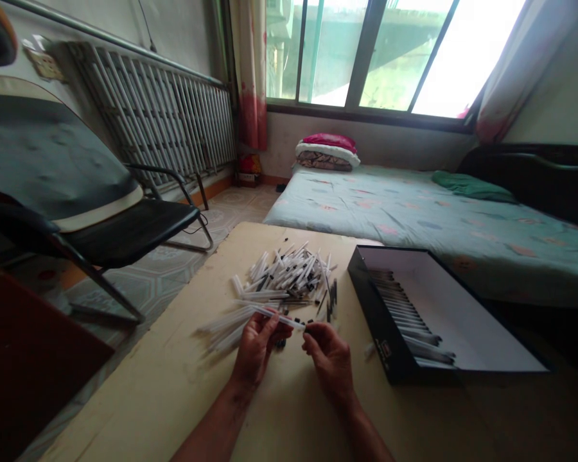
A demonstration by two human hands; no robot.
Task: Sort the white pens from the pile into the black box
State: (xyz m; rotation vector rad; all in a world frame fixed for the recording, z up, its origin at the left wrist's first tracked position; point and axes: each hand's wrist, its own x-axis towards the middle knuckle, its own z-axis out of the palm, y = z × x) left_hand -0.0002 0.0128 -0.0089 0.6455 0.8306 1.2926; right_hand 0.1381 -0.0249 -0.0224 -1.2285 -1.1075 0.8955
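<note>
While I watch from my far screen, the left hand [256,350] grips 1 white pen [274,316], its fingers [266,324] curled shut around it. The right hand [328,364] pinches the end of that pen, with its fingers [312,332] almost closed. The pen is held just in front of a big pile of pens [286,276] on the tan surface [139,391]. Beside the pile, an open black box [380,321] holds more pens [404,314] in neat rows. A bed [390,221] lies past the surface.
</note>
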